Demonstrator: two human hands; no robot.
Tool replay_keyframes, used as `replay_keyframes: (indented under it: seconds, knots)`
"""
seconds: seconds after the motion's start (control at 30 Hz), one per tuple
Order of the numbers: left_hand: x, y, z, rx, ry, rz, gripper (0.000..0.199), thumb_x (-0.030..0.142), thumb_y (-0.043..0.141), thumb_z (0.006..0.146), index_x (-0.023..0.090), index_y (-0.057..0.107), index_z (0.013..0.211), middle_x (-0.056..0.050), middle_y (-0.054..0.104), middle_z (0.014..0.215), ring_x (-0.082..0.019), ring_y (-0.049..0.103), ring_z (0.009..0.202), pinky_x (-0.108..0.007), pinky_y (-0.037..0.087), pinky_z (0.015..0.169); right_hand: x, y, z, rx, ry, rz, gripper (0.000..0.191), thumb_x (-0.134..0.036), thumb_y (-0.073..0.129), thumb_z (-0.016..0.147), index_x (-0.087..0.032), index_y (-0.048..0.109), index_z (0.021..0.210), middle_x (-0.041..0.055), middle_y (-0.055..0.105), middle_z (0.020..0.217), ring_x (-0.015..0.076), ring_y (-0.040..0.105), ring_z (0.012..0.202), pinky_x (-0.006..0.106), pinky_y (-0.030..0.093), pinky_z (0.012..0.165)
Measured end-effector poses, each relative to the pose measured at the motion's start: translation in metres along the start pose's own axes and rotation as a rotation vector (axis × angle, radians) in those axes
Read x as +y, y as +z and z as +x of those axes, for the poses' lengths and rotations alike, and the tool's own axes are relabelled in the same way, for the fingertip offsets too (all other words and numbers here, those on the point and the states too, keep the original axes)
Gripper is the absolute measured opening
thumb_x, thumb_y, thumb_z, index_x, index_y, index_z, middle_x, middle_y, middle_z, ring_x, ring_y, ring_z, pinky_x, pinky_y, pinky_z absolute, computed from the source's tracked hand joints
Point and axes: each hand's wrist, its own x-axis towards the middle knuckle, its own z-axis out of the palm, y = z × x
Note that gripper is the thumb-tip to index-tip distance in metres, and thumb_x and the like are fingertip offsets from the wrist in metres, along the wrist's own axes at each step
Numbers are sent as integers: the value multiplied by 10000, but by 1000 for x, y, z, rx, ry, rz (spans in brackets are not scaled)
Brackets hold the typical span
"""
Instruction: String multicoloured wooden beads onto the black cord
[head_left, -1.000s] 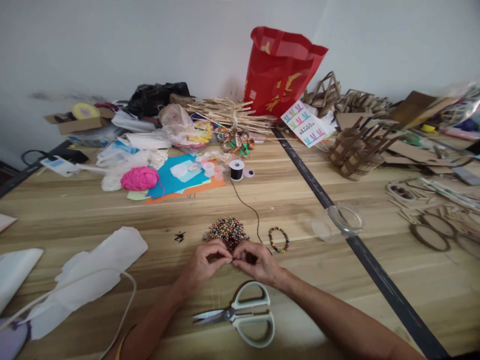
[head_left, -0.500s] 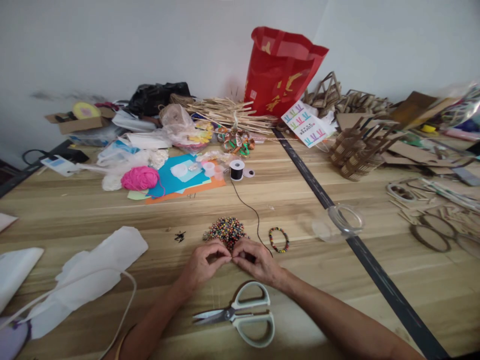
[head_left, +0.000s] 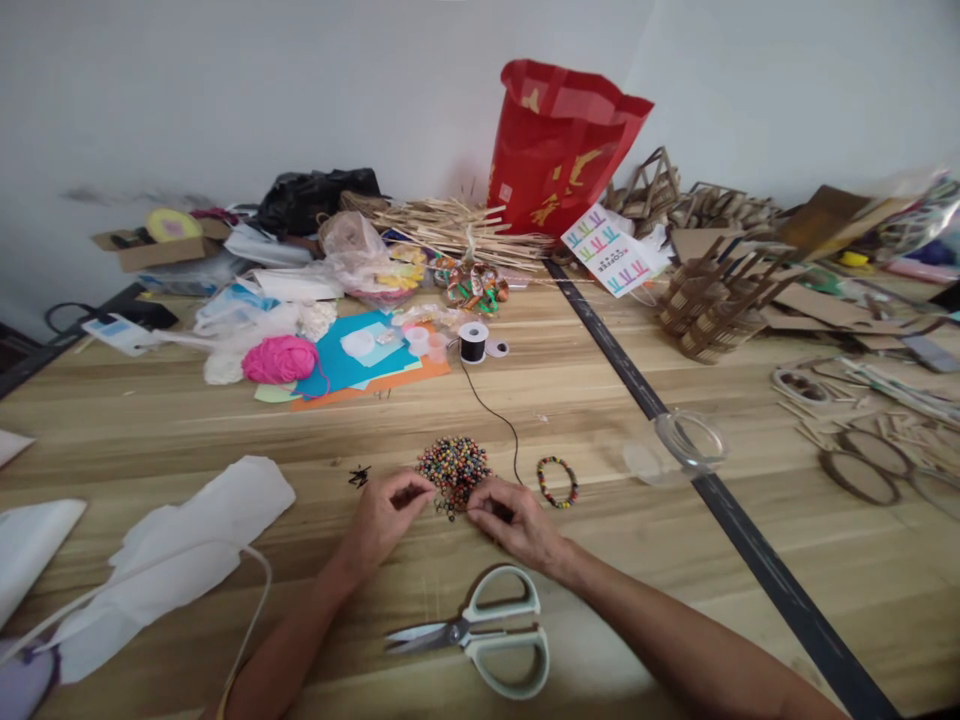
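Observation:
Small multicoloured beads (head_left: 455, 468) lie in a loose pile on the wooden table. At the pile's left front edge is my left hand (head_left: 386, 515), thumb and forefinger pinched; whatever is between them is too small to make out. My right hand (head_left: 521, 520) is closed at the right front edge, its fingertips pinched on a thin black cord (head_left: 495, 408). This cord runs down from a white-flanged spool (head_left: 472, 345) and passes out of sight at the hand. A finished-looking beaded bracelet (head_left: 557, 482) lies just right of my right hand.
Open scissors (head_left: 480, 630) with pale handles lie in front of my hands. Short black cord pieces (head_left: 359, 476) are left of the beads. A clear tape roll (head_left: 690, 440) lies to the right. Pink yarn (head_left: 280, 358), a red bag (head_left: 566, 145) and small woven baskets (head_left: 712, 310) stand farther back.
My fingertips were together in front of the beads. My left hand has since moved left and slightly up to the pile's edge, while my right hand has stayed nearly in place.

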Motion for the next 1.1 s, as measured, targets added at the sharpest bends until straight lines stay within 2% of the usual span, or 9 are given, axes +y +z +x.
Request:
replay_keyframes:
  seconds: [0.13,0.33,0.43,0.67,1.1]
  knots:
    - [1,-1,0,-65,84,143,102,175,608,740,163,679,668,-19,635,646,-144,563,599,-221,429,571,1,0,0,-1,5,0,145,-263,568,854,-164,615,757,14,579,701,124,516,642,211,397,591]
    - [3,1,-3,-149,152,260,105,125,615,761,190,696,744,-37,671,770,-179,611,744,-260,451,694,0,1,1,10,55,23,162,-281,560,848,-161,604,748,14,575,688,123,498,616,214,377,566]
    - [1,2,-4,-156,159,288,100,124,631,755,194,701,769,-40,675,799,-191,617,765,-271,452,706,-1,1,1,19,81,37,158,-273,552,845,-157,599,749,0,559,660,108,466,578,205,349,531]
    - [-3,0,-4,-180,192,327,124,114,626,756,190,702,818,-45,678,854,-191,621,817,-284,471,756,-2,1,0,21,87,38,151,-266,556,842,-151,604,757,0,566,668,108,488,611,202,363,554]
    - [1,-1,-2,-167,221,369,142,101,575,805,163,702,818,-54,673,827,-187,625,809,-284,487,748,-1,1,1,16,109,66,149,-265,556,831,-147,607,755,-3,548,656,96,442,565,200,336,527]
